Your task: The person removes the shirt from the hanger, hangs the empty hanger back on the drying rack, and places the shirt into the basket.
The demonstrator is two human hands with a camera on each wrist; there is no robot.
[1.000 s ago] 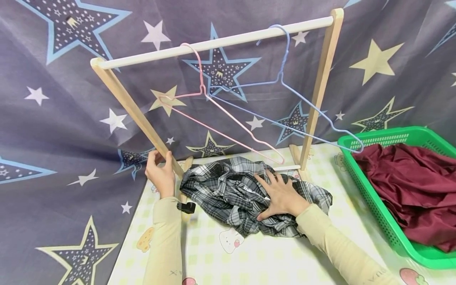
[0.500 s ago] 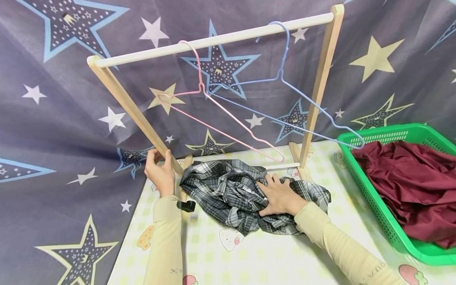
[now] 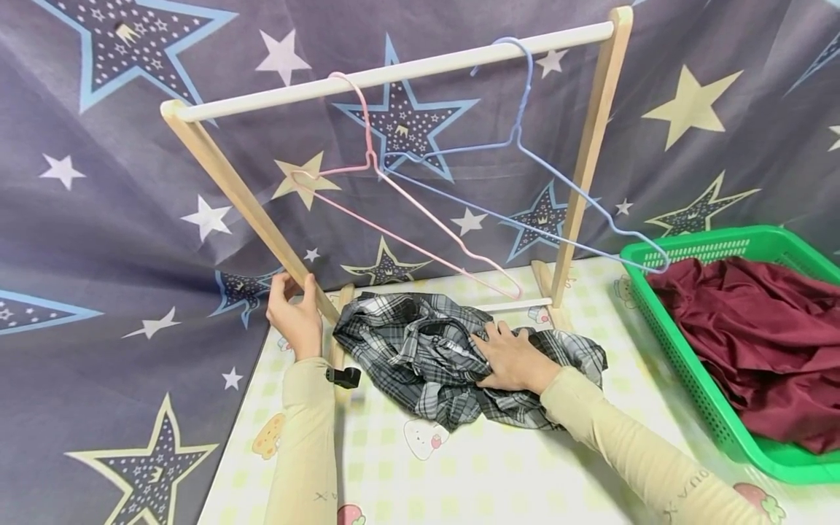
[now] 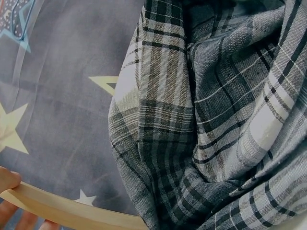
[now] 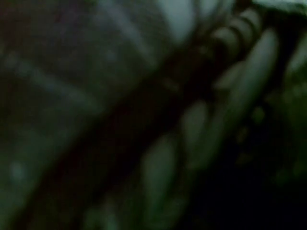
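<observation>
My left hand grips the lower part of the left wooden post of a small clothes rack. In the left wrist view, its thumb lies on one side of the post and its fingers on the other. A crumpled grey, black and white plaid shirt is bunched on the table at the rack's foot. My right hand grips the shirt's middle right, fingers drawn into the folds and the thumb partly hidden. The right wrist view is dark and blurred, with cloth close to the camera.
A pink hanger and a blue hanger hang from the rack's white top bar. On the right stands a green basket holding dark red cloth. A starry curtain hangs behind the checked table cover.
My right hand's spread fingers have drawn in on the plaid shirt, and its right part has shifted slightly. My left hand keeps its place on the post.
</observation>
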